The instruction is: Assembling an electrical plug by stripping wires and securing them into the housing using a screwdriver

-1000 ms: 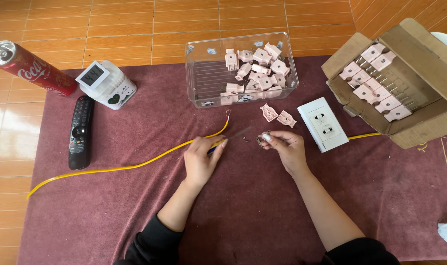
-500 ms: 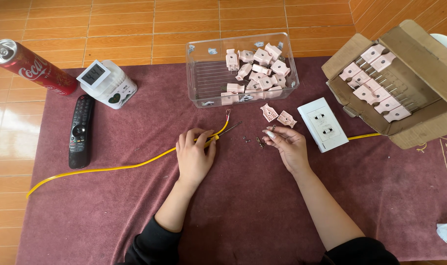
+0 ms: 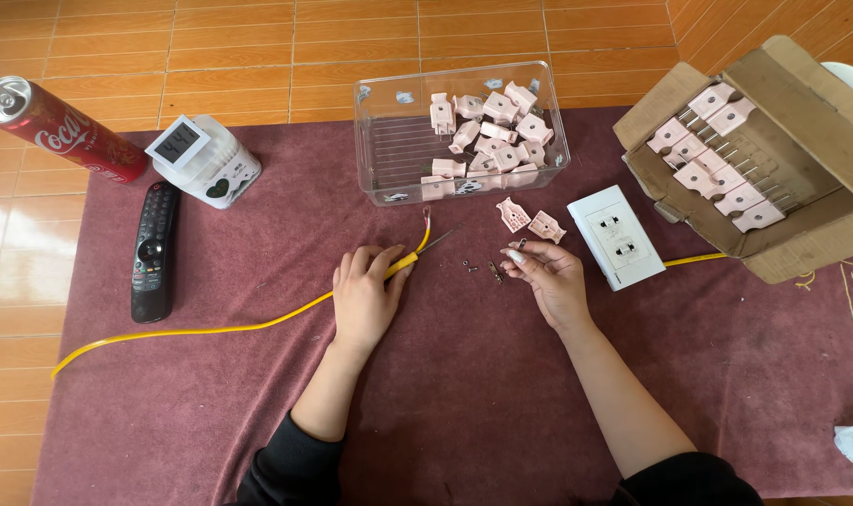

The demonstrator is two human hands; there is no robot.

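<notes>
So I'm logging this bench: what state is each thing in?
Soda can: opened, lying tilted.
Clear bin: lidless, part full of pink plugs.
Cardboard box: flaps open.
Yellow cable: end stripped, under left hand.
Right hand: pinching a small metal part.
</notes>
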